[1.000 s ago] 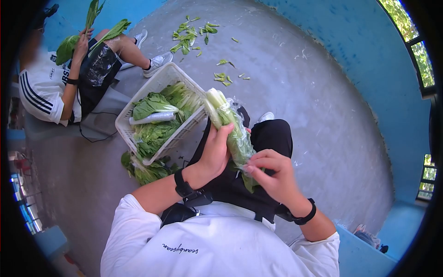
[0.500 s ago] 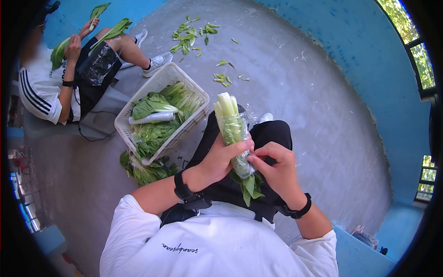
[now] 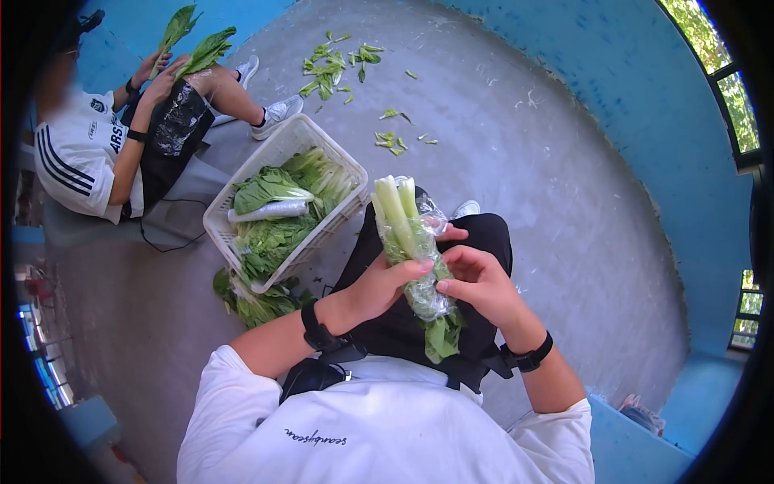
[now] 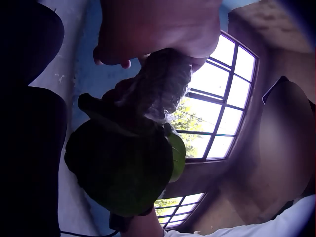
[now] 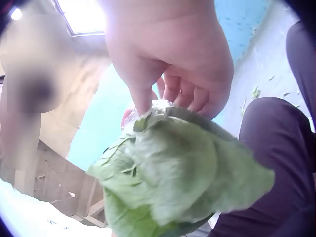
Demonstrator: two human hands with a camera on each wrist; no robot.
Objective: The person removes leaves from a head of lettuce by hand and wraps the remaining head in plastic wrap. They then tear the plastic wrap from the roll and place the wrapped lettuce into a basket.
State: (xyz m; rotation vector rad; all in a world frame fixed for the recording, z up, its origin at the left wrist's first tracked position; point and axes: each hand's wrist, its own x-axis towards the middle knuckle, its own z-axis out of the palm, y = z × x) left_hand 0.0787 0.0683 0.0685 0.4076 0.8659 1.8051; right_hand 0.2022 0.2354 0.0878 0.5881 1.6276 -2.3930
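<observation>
A bundle of leafy greens (image 3: pixel 395 211) lies over the lap, pale stalks pointing away and leaves (image 5: pixel 177 168) toward the body. Clear plastic film (image 3: pixel 430 300) wraps its middle, with a loose crumpled part near the stalk end. My left hand (image 3: pixel 377 289) grips the bundle from the left, thumb on top; some of its fingers show beyond the far side. On the right side, my right hand (image 3: pixel 484 292) holds the wrapped part with thumb and fingers. In the left wrist view, the dark leaves (image 4: pixel 123 168) hang below the hand.
A white plastic crate (image 3: pixel 352 173) of greens stands to the left, a shiny film-covered cylinder (image 3: pixel 270 211) on top. More greens (image 3: pixel 250 298) lie beside it. Leaf scraps (image 3: pixel 326 73) litter the floor. Another person (image 3: pixel 89 153) sits at the upper left, holding leaves.
The bundle has turned to point more straight ahead, and its leaves now hang nearer the body. My right hand has gone from pinching the film's edge to holding the bundle's side.
</observation>
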